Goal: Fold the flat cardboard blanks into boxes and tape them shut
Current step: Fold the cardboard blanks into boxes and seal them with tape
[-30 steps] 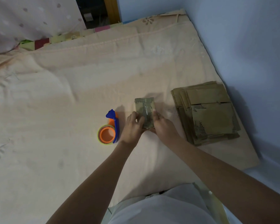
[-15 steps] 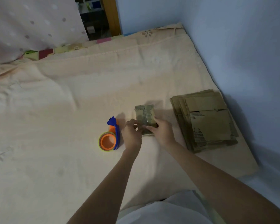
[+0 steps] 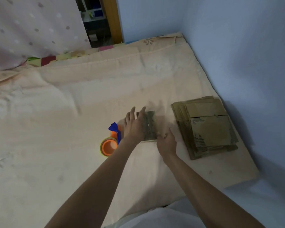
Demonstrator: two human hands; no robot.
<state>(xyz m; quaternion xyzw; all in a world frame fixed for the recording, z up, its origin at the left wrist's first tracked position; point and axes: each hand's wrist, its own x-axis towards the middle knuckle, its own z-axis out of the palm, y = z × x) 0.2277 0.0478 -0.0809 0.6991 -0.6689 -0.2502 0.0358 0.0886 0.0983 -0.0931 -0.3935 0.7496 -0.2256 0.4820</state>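
A small folded box (image 3: pixel 149 126) lies on the bedsheet (image 3: pixel 56 129) with a shiny strip of tape running down its top, so the step in hand looks like smoothing or finishing the taped seam on this box. The left hand (image 3: pixel 133 125) lies over the box's left edge with its fingers (image 3: pixel 132 112) straight and spread, gripping nothing. The right hand (image 3: pixel 166 142) sits at the box's near right corner, relaxed and loosely spread as far as the blur allows (whether it actually touches the cardboard I cannot tell). Just left of the left hand's wrist rests the tape dispenser (image 3: pixel 111 140), and beyond the right hand's fingertips, to the right, is the stack of flat blanks (image 3: pixel 206 127). The next move probably calls for setting this box aside and drawing a fresh blank off that stack.
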